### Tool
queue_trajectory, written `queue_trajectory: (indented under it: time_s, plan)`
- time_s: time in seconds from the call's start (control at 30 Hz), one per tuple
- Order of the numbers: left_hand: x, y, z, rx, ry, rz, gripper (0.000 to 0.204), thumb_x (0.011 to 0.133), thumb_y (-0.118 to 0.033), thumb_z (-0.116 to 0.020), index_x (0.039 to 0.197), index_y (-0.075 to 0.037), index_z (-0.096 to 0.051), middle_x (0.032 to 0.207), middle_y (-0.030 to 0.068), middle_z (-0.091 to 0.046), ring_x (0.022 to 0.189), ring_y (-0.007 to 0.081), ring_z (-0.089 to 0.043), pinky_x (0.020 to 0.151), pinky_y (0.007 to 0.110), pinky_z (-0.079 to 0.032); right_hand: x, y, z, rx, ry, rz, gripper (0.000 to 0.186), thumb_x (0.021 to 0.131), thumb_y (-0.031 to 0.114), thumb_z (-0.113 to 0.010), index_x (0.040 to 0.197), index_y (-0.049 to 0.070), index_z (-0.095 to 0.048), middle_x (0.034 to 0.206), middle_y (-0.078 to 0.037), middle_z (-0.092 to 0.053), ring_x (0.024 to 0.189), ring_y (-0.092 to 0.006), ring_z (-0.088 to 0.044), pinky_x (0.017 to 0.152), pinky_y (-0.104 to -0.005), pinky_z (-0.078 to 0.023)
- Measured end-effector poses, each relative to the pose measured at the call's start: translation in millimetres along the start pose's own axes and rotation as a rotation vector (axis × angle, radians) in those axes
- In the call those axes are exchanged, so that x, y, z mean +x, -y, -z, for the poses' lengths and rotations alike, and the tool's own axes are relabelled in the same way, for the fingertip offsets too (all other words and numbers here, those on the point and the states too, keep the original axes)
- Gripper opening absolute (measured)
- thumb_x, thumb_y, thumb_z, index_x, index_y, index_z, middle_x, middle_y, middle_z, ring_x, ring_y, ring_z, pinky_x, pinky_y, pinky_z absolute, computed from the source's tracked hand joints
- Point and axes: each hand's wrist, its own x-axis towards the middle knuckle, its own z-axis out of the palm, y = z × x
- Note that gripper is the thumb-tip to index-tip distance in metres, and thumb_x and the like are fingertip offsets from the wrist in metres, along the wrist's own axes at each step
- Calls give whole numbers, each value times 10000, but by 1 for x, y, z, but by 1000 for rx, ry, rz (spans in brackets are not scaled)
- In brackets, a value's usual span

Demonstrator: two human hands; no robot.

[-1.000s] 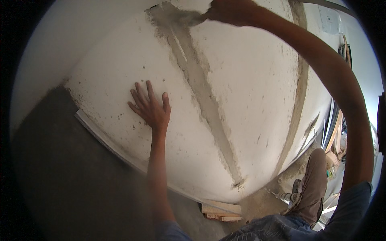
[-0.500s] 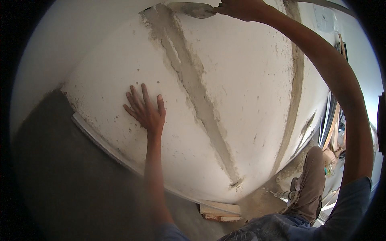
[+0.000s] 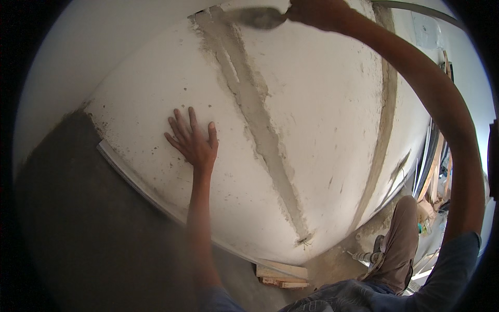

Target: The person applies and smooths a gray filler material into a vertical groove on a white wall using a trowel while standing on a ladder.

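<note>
My left hand (image 3: 195, 143) lies on the white wall (image 3: 145, 83), fingers spread, to the left of a long, rough strip of grey filler (image 3: 260, 125). The strip runs from the upper middle down to a small hole with wires near the wall's foot, and has a pale gap near its upper end. My right hand (image 3: 319, 15) grips a trowel (image 3: 260, 18) by the handle, high on the wall; its blurred blade is over or beside the strip's top.
A second grey strip (image 3: 384, 109) runs down the wall at right. Long boards and lengths (image 3: 434, 161) lean in clutter on the right. Wood pieces (image 3: 280, 273) lie by a long pale strip (image 3: 119, 164) along the wall's foot, beside dark floor (image 3: 88, 218). My bent knee is lower right.
My right hand and trowel have shifted slightly right compared with a second ago. My left hand stays on the wall, fingers spread; the whole view shifts slightly.
</note>
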Motion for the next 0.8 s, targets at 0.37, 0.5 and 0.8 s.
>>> queue_trajectory:
  time_s: [0.37,0.5,0.8]
  plan:
    - [1,4,8,-5,23,10,656,1004,-515,-466,1540,-150,-362,1619,189,-242,1499,420,-202,1167,675,-109,-51,-22,-48,569,46,-286,478,984,462,-512,1075,7,-629,854,-153,-662,775,-262,-673,728,-432,-580]
    - [9,-7,8,-93,-73,48,597,1015,-483,-474,1496,-133,-419,1578,192,-311,1469,422,-256,1160,672,-129,-72,-12,-35,1007,216,-220,474,999,485,-483,1207,65,-553,821,-94,-617,745,-174,-641,533,-309,-565]
    - [110,-164,50,-1944,572,832,733,993,-587,-466,1415,12,-467,1422,221,-500,1281,354,-517,1070,479,-412,-71,55,-39,1733,190,-247,589,973,511,-545,1313,34,-486,945,-65,-588,778,-165,-598,633,-322,-585]
